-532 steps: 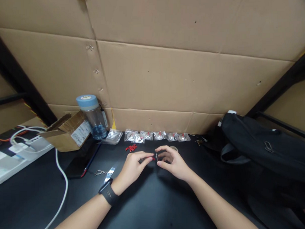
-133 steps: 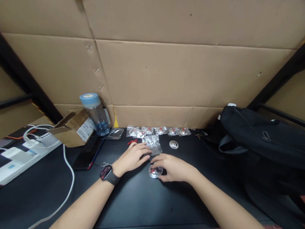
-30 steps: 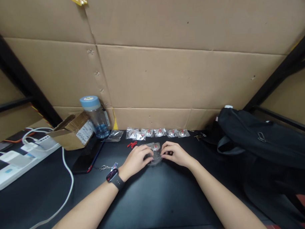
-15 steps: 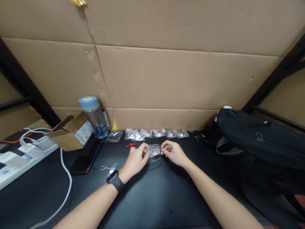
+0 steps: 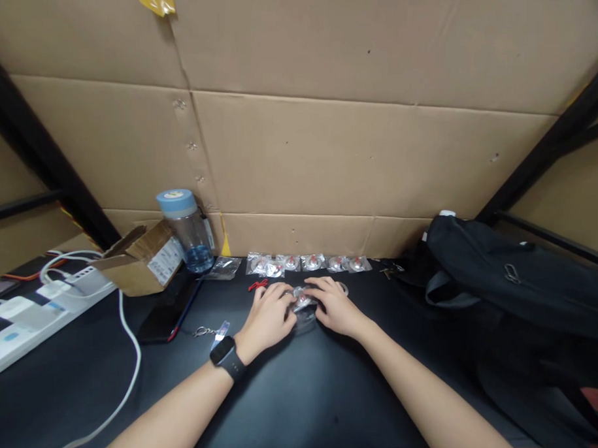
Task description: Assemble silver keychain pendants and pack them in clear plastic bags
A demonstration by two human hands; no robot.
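A clear plastic bag (image 5: 303, 299) with a small item with a red spot in it lies on the black table between my hands. My left hand (image 5: 271, 314), with a dark watch (image 5: 224, 353) at its wrist, rests on the bag's left side, fingers stretched out. On the right side, my right hand (image 5: 337, 305) lies with its fingers spread, their tips touching the bag. A pale curved edge (image 5: 345, 288) shows past the right fingers; the rest of it is hidden. Red cord (image 5: 258, 285) lies just beyond my left hand.
Several bagged discs with red parts (image 5: 313, 262) line the back by the cardboard wall (image 5: 297, 159). Leftward are a keyring (image 5: 204, 331), a phone (image 5: 160, 320), a water bottle (image 5: 185, 231), an open carton (image 5: 138, 259) and a power strip (image 5: 52, 317). A black backpack (image 5: 501, 276) fills the right.
My fingers have gone from pinching the bag's two sides to lying stretched over it. The bag now rests lower and flatter, and a curved edge shows past my right hand.
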